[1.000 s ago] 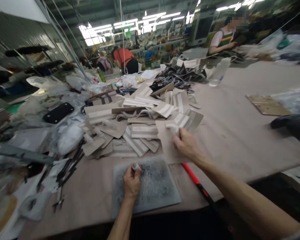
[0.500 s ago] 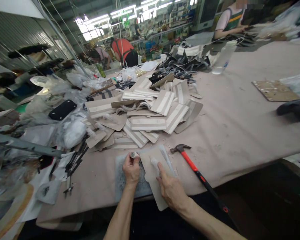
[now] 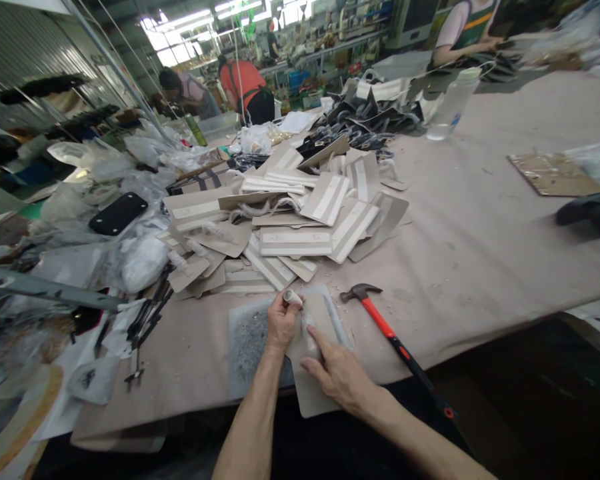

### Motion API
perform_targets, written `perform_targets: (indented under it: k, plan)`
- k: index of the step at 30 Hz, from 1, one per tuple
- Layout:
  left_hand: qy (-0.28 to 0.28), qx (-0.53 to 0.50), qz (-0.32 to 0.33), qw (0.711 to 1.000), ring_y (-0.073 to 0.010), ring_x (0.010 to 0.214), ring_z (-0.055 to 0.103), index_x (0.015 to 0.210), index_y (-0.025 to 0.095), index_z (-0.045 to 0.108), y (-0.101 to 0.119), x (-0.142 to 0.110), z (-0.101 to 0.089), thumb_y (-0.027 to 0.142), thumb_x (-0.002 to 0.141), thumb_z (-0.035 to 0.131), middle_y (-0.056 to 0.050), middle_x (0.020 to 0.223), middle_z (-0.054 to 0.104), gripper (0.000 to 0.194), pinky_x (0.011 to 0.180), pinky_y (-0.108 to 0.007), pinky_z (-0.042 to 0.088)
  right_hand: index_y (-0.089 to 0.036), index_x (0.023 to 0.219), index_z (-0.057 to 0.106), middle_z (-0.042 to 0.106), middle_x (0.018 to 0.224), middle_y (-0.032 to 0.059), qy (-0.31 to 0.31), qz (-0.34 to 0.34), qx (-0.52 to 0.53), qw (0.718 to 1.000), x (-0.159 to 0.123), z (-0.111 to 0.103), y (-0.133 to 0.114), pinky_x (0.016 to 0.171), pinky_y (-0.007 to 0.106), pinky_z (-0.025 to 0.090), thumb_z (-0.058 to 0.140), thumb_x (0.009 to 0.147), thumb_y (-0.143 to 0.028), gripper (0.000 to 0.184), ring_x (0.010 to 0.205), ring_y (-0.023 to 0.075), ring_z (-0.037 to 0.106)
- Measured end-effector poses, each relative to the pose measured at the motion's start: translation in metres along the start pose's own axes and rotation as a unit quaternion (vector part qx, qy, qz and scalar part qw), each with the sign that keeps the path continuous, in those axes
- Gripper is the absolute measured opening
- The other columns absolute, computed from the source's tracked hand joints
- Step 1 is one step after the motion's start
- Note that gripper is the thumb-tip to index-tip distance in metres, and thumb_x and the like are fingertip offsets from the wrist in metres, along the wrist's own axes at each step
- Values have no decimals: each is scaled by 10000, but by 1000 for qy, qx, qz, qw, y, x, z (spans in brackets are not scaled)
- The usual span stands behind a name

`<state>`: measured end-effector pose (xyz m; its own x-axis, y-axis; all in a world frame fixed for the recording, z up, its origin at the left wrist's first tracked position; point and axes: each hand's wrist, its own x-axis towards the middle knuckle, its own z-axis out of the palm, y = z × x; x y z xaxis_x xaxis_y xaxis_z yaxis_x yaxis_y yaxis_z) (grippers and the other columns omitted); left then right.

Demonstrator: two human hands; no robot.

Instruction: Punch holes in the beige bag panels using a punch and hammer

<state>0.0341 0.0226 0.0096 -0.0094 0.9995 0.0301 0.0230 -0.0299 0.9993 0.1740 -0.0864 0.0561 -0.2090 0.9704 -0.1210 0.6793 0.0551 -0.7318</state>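
My left hand (image 3: 281,328) pinches a small white roll (image 3: 293,298) with a round end, over the upper left part of a grey-beige panel (image 3: 314,395). That panel slants across a pale, scuffed board (image 3: 253,350) at the table's near edge. Lying over the panel, my right hand (image 3: 341,375) grips it; the thumb and index finger are near a wrinkled, clear-plastic-wrapped piece (image 3: 310,337) on its face. The fingers under the panel are hidden. To the right lies a claw hammer (image 3: 380,320) with a red and black handle.
A heap of similar panels (image 3: 296,241) with white strips lies just beyond my hands. Black parts (image 3: 365,120) and a clear bottle (image 3: 453,107) stand farther back. Plastic bags (image 3: 145,263) and dark tools (image 3: 147,313) crowd the left. Other people work in the background.
My left hand has moved right with the white roll, from beside the panel to over its upper left part. More of the scuffed board shows. The hammer lies still.
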Motion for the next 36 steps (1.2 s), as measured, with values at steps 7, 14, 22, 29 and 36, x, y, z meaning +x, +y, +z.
perform_targets:
  k: [7, 14, 22, 29, 36]
  plan:
    - [-11, -16, -5, 1000, -165, 824, 684, 965, 170, 681, -2, 0, -3, 350, 818, 700, -42, 898, 740, 233, 791, -255, 528, -142, 1204, 577, 641, 1044, 146, 183, 98, -187, 960, -9, -51, 80, 777, 365, 469, 463, 949, -392, 375, 867, 239, 605]
    - [-15, 21, 4, 1000, -168, 800, 691, 946, 175, 675, -1, -1, 0, 333, 809, 693, -35, 872, 745, 210, 762, -249, 534, -165, 1030, 569, 581, 949, 99, 103, 196, -273, 936, -21, -61, 122, 692, 310, 395, 496, 941, -354, 221, 829, 223, 576]
    - [-24, 130, 62, 989, -180, 792, 688, 980, 180, 663, -1, -4, 0, 279, 806, 658, -39, 867, 743, 200, 731, -252, 518, -225, 863, 436, 460, 646, -57, -18, 318, 300, 899, -3, -80, 75, 469, 246, 362, 468, 840, -338, 120, 463, 105, 418]
    - [-66, 193, 127, 971, -169, 749, 636, 971, 188, 682, 5, -7, -1, 240, 833, 601, -29, 833, 701, 168, 723, -255, 490, -222, 800, 435, 465, 581, -26, 173, 10, -19, 985, 6, -104, 0, 521, 267, 290, 375, 952, -463, 291, 506, 122, 424]
    - [-64, 179, 116, 975, -145, 630, 558, 915, 187, 696, 6, -7, -3, 202, 785, 615, 11, 689, 626, 155, 653, -234, 446, -203, 855, 494, 492, 550, -22, 69, -78, -244, 964, 17, -129, -21, 481, 281, 183, 431, 963, -302, 159, 438, 112, 386]
